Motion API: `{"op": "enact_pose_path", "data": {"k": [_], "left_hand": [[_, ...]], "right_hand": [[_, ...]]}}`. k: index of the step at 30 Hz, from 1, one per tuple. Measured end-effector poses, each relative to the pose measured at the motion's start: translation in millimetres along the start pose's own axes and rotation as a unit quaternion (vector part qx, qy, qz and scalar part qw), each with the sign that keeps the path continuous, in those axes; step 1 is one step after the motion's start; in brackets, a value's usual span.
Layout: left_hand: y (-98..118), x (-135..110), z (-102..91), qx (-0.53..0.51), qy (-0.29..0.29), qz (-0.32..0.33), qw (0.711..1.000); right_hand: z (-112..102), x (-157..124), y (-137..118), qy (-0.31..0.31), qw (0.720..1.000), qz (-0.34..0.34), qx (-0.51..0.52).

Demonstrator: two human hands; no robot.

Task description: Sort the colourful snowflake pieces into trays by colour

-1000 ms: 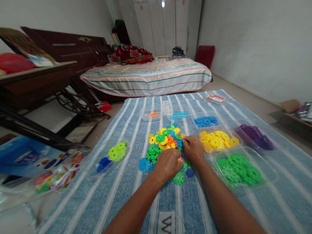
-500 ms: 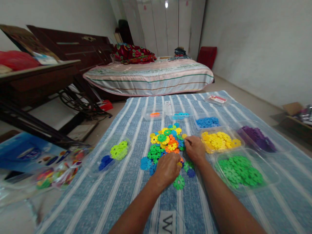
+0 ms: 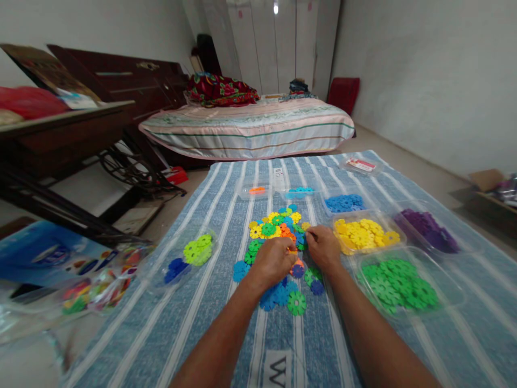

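Observation:
A heap of flower-shaped plastic discs [image 3: 268, 229], in yellow, green, orange and blue, lies on the striped cloth. My left hand [image 3: 275, 261] is over the heap's near middle, its fingers pinched on what looks like a yellow flower disc [image 3: 291, 250], mostly hidden by the fingertips. At the heap's right edge, my right hand [image 3: 323, 247] rests with curled fingers closed; whatever is in them is hidden. Loose blue discs [image 3: 280, 293] and a green disc [image 3: 297, 303] lie just below my left hand. A dark blue disc [image 3: 317, 287] sits below my right hand.
On the right stand clear tubs of yellow discs [image 3: 361, 234], green discs [image 3: 398, 283], purple discs [image 3: 428, 230] and blue discs [image 3: 344, 203]. Further tubs hold orange discs [image 3: 257, 191], light blue discs [image 3: 300, 191] and lime discs [image 3: 197, 249]. A lidded box [image 3: 361, 165] lies at the far right.
My left hand has moved up and slightly left over the heap, uncovering blue discs beneath its earlier place. My right hand has stayed almost still.

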State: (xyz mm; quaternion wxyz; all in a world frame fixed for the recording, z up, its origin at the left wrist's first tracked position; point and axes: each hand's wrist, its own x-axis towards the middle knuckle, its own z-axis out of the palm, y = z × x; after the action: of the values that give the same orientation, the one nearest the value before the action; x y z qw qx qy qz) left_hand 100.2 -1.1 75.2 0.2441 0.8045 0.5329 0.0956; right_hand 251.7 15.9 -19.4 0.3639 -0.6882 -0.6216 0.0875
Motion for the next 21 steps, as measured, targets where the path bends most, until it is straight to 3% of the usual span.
{"op": "enact_pose_path", "data": {"k": [5, 8, 13, 16, 21], "left_hand": [[43, 29, 8.5, -0.147, 0.039, 0.077, 0.985], [51, 36, 7.8, -0.186, 0.067, 0.102, 0.975], [7, 22, -6.0, -0.064, 0.120, 0.006, 0.991], [-22, 7, -5.9, 0.020, 0.116, -0.036, 0.992], [-29, -8, 8.4, 0.107, 0.113, -0.025, 0.987]], "right_hand": [[-8, -2, -7, -0.032, 0.999, 0.030, -0.001], [-11, -3, -10, -0.031, 0.999, 0.027, -0.009], [-4, -2, -6, 0.002, 1.000, 0.004, -0.003], [0, -1, -1, -0.001, 1.000, -0.005, -0.003], [2, -1, 3, -0.001, 1.000, -0.022, -0.004]]}}
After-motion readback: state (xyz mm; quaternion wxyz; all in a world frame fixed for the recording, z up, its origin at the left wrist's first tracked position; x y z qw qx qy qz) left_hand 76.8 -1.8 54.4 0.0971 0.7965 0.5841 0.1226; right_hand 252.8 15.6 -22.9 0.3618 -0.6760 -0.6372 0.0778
